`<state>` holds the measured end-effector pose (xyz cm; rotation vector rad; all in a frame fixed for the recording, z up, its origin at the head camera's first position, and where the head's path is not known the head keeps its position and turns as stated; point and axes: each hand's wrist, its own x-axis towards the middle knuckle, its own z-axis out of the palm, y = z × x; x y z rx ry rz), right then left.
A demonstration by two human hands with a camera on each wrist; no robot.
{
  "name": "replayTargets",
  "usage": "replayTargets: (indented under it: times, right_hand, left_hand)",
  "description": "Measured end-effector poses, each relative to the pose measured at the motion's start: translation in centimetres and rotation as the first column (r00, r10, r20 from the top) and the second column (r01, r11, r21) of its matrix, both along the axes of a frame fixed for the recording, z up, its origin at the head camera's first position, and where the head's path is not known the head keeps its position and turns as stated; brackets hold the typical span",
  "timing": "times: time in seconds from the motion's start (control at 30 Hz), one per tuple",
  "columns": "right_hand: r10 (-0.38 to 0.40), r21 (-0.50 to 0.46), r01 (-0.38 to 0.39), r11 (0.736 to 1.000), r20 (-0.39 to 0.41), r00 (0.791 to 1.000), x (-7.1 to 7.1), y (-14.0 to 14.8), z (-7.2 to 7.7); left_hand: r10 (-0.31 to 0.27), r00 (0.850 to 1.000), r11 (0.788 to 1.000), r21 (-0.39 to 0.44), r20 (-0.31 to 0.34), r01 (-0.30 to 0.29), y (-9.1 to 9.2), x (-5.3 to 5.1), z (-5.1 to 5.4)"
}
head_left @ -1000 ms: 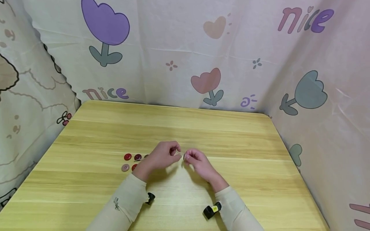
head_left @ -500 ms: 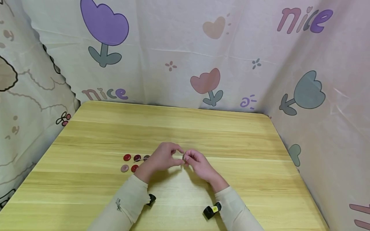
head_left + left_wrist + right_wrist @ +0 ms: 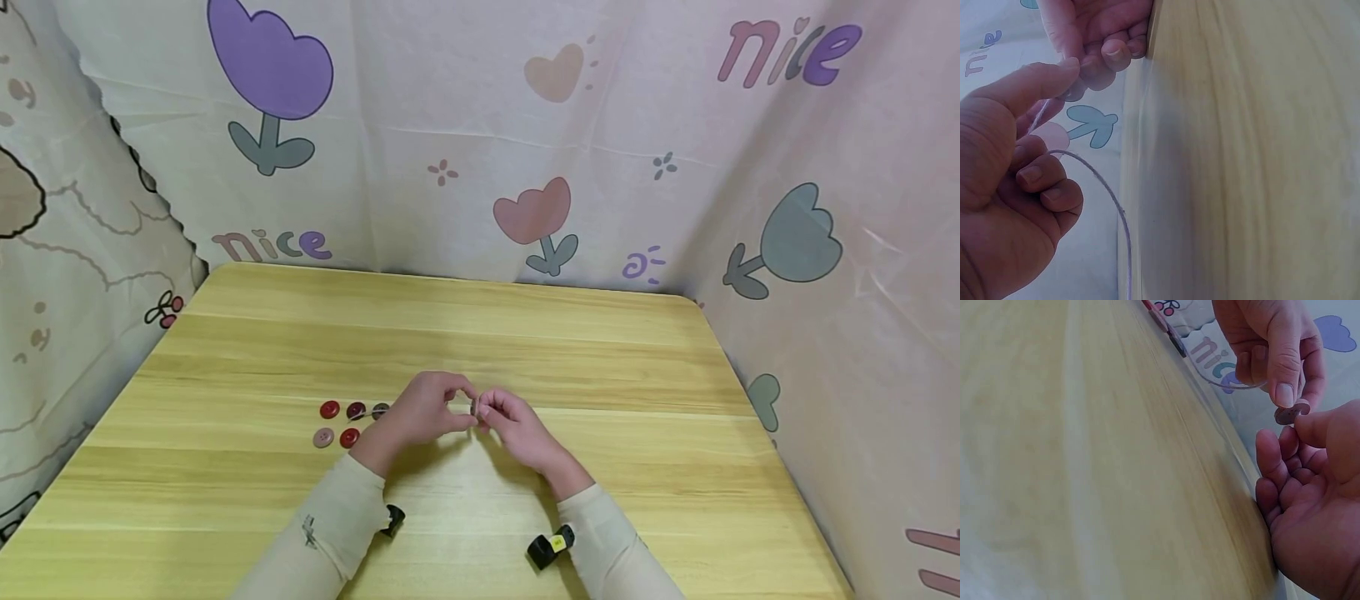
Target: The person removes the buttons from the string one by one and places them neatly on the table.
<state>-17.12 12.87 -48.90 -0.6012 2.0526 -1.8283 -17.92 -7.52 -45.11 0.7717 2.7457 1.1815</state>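
Fingertips of both hands meet above the middle of the table. My right hand (image 3: 521,427) pinches a small brownish button (image 3: 1287,414) between thumb and fingers, its flat face tilted. My left hand (image 3: 423,408) holds a thin pale cord (image 3: 1110,190), and its thumb and index fingertip touch the button's edge. Below the left hand's curled fingers, the cord hangs in a curve towards the table. Whether the cord's tip passes through a buttonhole is hidden by the fingers.
Left of the left hand, on the wooden table (image 3: 600,350), lie a red button (image 3: 329,409), a dark red button (image 3: 356,410), a grey-brown button (image 3: 380,411), a pink button (image 3: 323,437) and another red button (image 3: 349,437). Printed curtains (image 3: 420,83) hang behind the table and at its sides.
My left hand has moved slightly right, closing the gap to the right hand, so its thumb and index fingertip now reach the button. The right hand stays nearly in place, pinching it.
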Motion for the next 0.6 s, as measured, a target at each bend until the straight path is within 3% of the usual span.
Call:
replayTargets:
  times: [0.37,0.6]
  right_hand:
    - [-0.032,0.077,0.032,0.997,0.004,0.999,0.2,0.0,0.5]
    - [-0.011,0.067,0.010,0.998,0.020,1.000,1.0,-0.3,2.9]
  left_hand:
    - [0.034,0.998,0.999,0.024,0.044,-0.035,-0.7,0.3,0.5]
    - [0.066,0.994,0.998,0.020,0.091,-0.068,-1.4,0.3,0.5]
